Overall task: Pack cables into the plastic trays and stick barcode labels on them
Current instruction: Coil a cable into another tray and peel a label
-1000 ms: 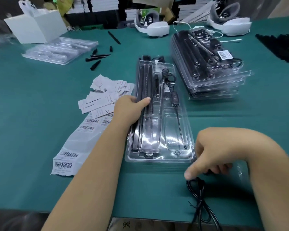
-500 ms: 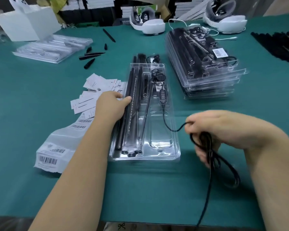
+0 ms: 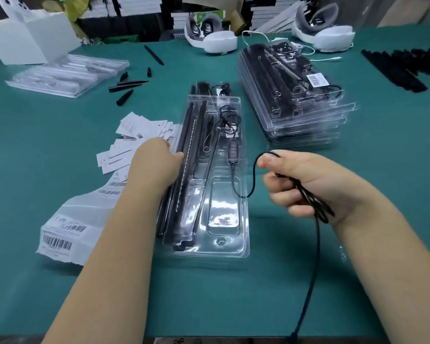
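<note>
finished stack: a pile of filled clear trays (image 3: 305, 120) sits at the far right of the green table (image 3: 35, 145); the top one carries a barcode label (image 3: 315, 79), so several units look complete.
current tray: an open plastic tray (image 3: 221, 247) lies in the middle, long black bars in its left channels and a small inline controller (image 3: 233, 152) in its upper right; the large lower-right pocket looks empty.
cable: a black cable (image 3: 243, 192) runs from the controller out over the tray's right edge and into the right hand; its loose end trails down off the near table edge.
right hand: right hand (image 3: 305, 184) has fingers curled round gathered loops of cable, with one strand arching over the thumb; it is just right of the tray, above the table.
left hand: left hand (image 3: 157, 162) rests at the tray's left edge on the black bars; fingers mostly hidden from here, so i cannot tell how far they curl.
labels: a strip of barcode labels (image 3: 60, 242) and loose white slips (image 3: 134, 142) lie left of the tray, untouched.
done so far: bars and controller seated.
left to do: probably finish coiling the cable, tuck it into the empty pocket, then label this tray.
spare trays: empty clear trays (image 3: 67, 75) wait at the far left.
</note>
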### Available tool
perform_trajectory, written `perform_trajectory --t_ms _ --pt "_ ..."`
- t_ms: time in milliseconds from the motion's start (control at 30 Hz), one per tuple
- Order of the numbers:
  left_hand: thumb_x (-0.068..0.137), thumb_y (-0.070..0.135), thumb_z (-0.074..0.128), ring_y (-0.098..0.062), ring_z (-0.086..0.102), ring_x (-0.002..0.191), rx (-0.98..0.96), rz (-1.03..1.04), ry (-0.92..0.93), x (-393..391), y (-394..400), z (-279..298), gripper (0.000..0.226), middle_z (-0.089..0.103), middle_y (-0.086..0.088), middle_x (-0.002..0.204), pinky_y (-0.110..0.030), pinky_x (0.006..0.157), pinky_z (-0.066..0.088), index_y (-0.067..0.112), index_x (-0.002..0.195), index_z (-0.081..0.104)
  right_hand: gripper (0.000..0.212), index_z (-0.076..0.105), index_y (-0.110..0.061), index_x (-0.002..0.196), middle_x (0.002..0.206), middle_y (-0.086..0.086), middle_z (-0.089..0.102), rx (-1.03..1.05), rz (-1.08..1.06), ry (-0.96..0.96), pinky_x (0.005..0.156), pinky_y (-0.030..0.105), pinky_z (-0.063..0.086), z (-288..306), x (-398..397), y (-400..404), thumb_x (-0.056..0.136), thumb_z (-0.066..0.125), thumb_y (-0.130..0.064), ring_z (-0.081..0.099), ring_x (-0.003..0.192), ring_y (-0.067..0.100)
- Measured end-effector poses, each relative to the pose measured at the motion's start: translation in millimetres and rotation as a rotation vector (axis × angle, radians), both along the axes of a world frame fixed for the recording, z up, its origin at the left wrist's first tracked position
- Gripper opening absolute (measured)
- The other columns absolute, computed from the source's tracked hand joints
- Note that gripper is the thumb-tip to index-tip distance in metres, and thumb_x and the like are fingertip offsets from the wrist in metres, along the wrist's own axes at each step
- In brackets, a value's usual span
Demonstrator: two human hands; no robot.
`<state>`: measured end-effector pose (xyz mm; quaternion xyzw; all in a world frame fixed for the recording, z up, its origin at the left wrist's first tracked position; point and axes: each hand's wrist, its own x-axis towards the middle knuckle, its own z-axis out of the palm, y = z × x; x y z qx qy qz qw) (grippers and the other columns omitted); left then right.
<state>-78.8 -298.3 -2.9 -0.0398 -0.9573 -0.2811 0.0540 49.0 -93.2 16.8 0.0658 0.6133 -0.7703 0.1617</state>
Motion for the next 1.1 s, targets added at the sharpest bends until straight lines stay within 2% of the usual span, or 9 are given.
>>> perform_trajectory --t_ms 67,167,267,433,567,700,867,967,1100 --pt "0.092 0.015 0.055 -0.029 0.054 0.106 -0.044 -0.002 0.086 4.7 3.9 -0.1 0.037 0.059 -0.008 0.119 -0.035 0.079 0.038 0.017 0.129 0.051 0.021 0.056 -0.012 0.086 0.057 -0.005 0.031 -0.426 0.139 -0.140 0.025 0.011 0.028 -1.0 -2.3 1.5 0.079 0.067 -0.029 0.028 0.039 0.005" --pt "0.090 0.008 0.050 -0.018 0.052 0.082 -0.032 -0.153 0.132 12.2 8.6 2.9 0.037 0.062 -0.008 0.102 -0.028 0.069 0.036 0.024 0.121 0.059 0.016 0.051 -0.002 0.091 0.064 0.000 0.030 -0.675 0.095 -0.161 0.027 0.017 0.032 5.9 -2.2 6.4 0.087 0.064 -0.011 0.031 0.045 0.009" --pt "0.092 0.024 0.056 -0.005 0.047 0.066 -0.075 -0.432 -0.045 23.0 8.5 9.5 0.031 0.053 0.012 0.076 -0.022 0.058 0.036 0.032 0.122 0.060 0.017 0.052 -0.014 0.079 0.056 -0.004 0.036 -0.220 -0.219 -0.075 0.024 0.013 0.023 0.1 -8.2 8.2 0.081 0.066 -0.023 0.030 0.036 0.005" --pt "0.083 0.053 0.063 -0.006 0.046 0.092 -0.231 -0.537 -0.313 31.6 1.0 23.3 0.056 0.051 0.016 0.116 -0.025 0.079 0.036 0.046 0.135 0.045 0.013 0.057 -0.031 0.074 0.054 -0.018 0.049 0.682 -0.709 0.586 0.045 0.016 0.035 -3.8 -12.7 10.1 0.086 0.062 -0.027 0.042 0.048 0.004" --pt "0.082 0.048 0.065 0.002 0.047 0.070 -0.190 -0.511 -0.311 32.4 3.4 21.5 0.038 0.043 0.021 0.079 -0.022 0.057 0.032 0.046 0.117 0.049 0.013 0.056 -0.038 0.071 0.059 -0.019 0.049 0.590 -0.880 0.664 0.057 0.031 0.038 -5.3 -14.3 13.8 0.083 0.059 -0.032 0.045 0.059 0.014" --pt "0.081 0.054 0.059 0.001 0.047 0.077 -0.137 -0.425 -0.307 30.6 4.6 19.3 0.024 0.042 0.023 0.082 -0.026 0.060 0.032 0.042 0.100 0.050 0.011 0.054 -0.036 0.075 0.067 -0.012 0.049 0.615 -1.001 0.600 0.063 0.041 0.044 -4.2 -13.0 20.4 0.083 0.060 -0.031 0.049 0.066 0.020" --pt "0.081 0.050 0.059 -0.003 0.049 0.072 -0.337 -0.395 -0.201 36.1 17.1 13.4 0.027 0.053 0.013 0.079 -0.026 0.057 0.036 0.037 0.103 0.048 0.011 0.052 -0.031 0.080 0.064 -0.012 0.050 0.669 -0.902 0.611 0.054 0.026 0.043 -8.2 -14.7 19.2 0.090 0.057 -0.027 0.051 0.053 0.012" --pt "0.082 0.044 0.064 -0.001 0.051 0.074 -0.240 -0.438 -0.192 36.6 21.5 17.8 0.036 0.054 0.013 0.090 -0.025 0.059 0.039 0.033 0.113 0.053 0.014 0.051 -0.031 0.082 0.060 -0.009 0.050 0.640 -0.853 0.700 0.045 0.022 0.042 -7.7 -13.9 17.2 0.093 0.054 -0.022 0.048 0.044 0.011" --pt "0.085 0.047 0.064 0.003 0.053 0.054 -0.090 -0.663 -0.102 41.3 50.8 29.1 0.051 0.044 0.013 0.070 -0.010 0.047 0.035 0.033 0.132 0.052 0.018 0.048 -0.034 0.085 0.057 -0.010 0.045 0.655 -0.824 0.811 0.044 0.025 0.041 -7.1 -14.8 13.7 0.096 0.052 -0.020 0.045 0.043 0.011"
